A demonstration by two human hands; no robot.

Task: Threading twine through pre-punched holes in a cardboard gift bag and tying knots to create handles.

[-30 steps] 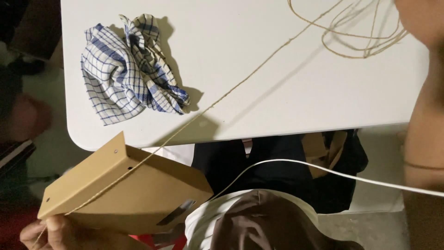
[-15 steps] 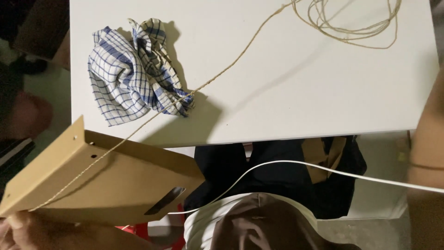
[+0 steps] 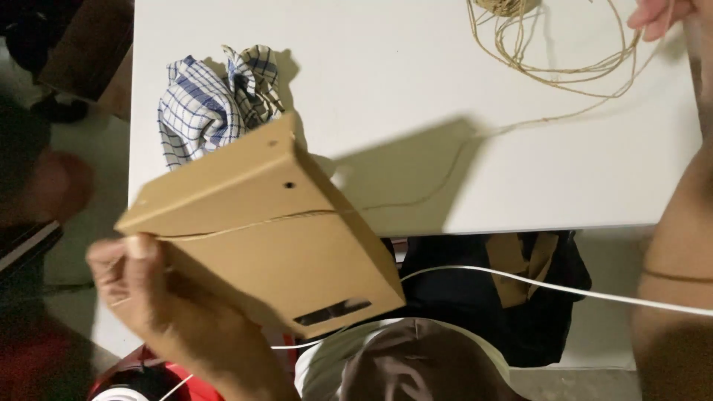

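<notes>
My left hand [image 3: 160,301] at the lower left grips a flat brown cardboard box [image 3: 275,238] by its corner and holds it tilted over the near edge of the white table [image 3: 386,82]. A strand of tan twine [image 3: 438,186] runs across the box's face under my thumb. It then lies slack over the table to a loose coil [image 3: 553,52] at the top. My right hand [image 3: 657,13] is at the top right corner with only its fingertips showing, next to the twine. Its forearm runs down the right edge.
A crumpled blue-and-white checked cloth [image 3: 212,100] lies on the table's left part, partly behind the box. A white cable [image 3: 564,286] crosses below the table edge. Dark and tan fabric [image 3: 512,289] sits under the table. A red object [image 3: 126,379] is at the bottom left.
The box has swung up and to the right, from below the table edge to over it, and now covers part of the cloth. The twine, taut before, now lies slack.
</notes>
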